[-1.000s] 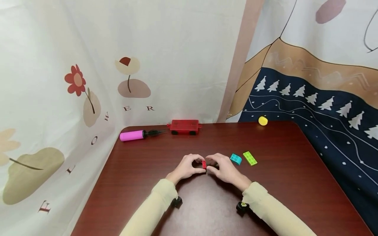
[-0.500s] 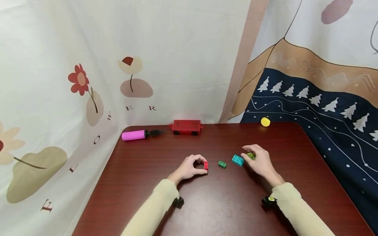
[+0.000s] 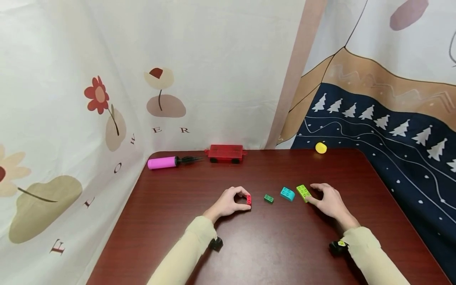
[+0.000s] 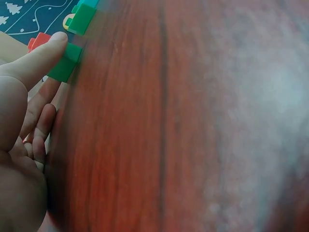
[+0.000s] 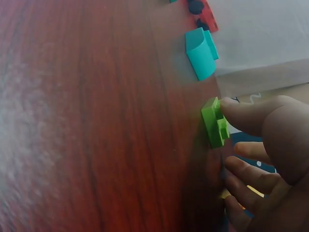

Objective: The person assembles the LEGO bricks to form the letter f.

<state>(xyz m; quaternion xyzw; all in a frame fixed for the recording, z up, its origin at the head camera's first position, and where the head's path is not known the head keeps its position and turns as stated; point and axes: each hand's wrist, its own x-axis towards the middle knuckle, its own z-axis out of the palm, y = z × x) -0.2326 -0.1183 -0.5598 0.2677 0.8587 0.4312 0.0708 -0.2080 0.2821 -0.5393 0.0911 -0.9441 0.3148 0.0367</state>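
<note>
My left hand (image 3: 230,201) pinches a small red brick (image 3: 249,199) between thumb and fingers at mid-table. A green brick (image 4: 66,63) shows right under the red one in the left wrist view. A separate dark green two-stud brick (image 3: 268,198) lies just right of them. Beyond it sits a turquoise brick (image 3: 287,194) with a curved side. Farther right is a flat lime brick (image 3: 303,193). My right hand (image 3: 329,202) is beside the lime brick, its thumb tip (image 5: 229,103) at the studs and its other fingers spread apart from it.
At the back edge stands a translucent red wagon (image 3: 226,153) with black wheels. Left of it lies a pink and black hand pump (image 3: 164,162). A yellow round object (image 3: 321,148) sits at the back right. Printed curtains (image 3: 221,71) close off the table's back and sides.
My right hand has left the red brick, passed over the lime brick and stands at its right side. The dark green brick has come into view on the table. My left hand keeps its pinch.
</note>
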